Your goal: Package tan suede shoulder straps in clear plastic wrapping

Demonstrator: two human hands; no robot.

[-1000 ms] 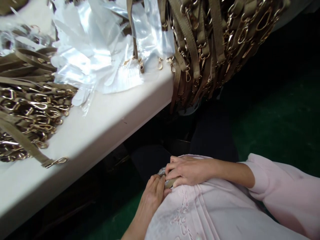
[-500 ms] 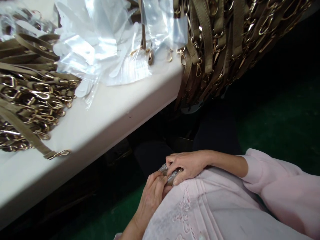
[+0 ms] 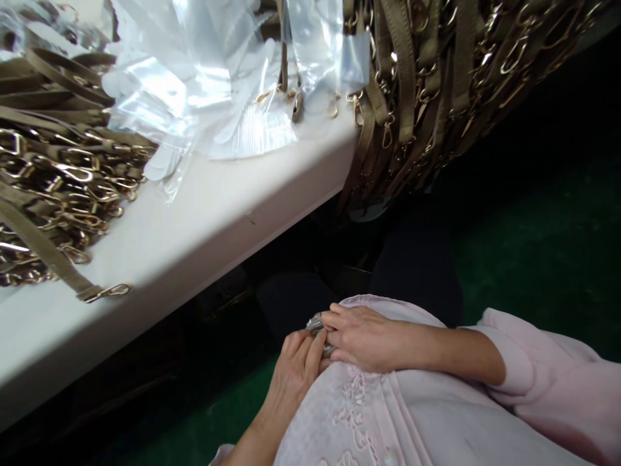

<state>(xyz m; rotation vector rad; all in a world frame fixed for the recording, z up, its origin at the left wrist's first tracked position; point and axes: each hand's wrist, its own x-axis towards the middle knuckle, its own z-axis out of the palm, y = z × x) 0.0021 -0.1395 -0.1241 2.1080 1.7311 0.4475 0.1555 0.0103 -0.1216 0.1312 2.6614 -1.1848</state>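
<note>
Against the front of my pink top, both hands close around a small, crinkled clear plastic bag. My left hand grips its lower side with bent fingers. From the right, my right hand lies over the other side, fingers curled and touching the left fingertips. Most of the bag is hidden under the fingers, and its contents cannot be made out now.
A white table runs diagonally ahead. Olive-brown straps with gold clasps are heaped at its left, and more straps hang over its right end. Clear plastic bags lie piled between them. The floor is green.
My right hand has shifted and flattened over the bag, covering the brown and gold glints that showed between the hands. The left hand keeps its grip. The view has moved slightly.
</note>
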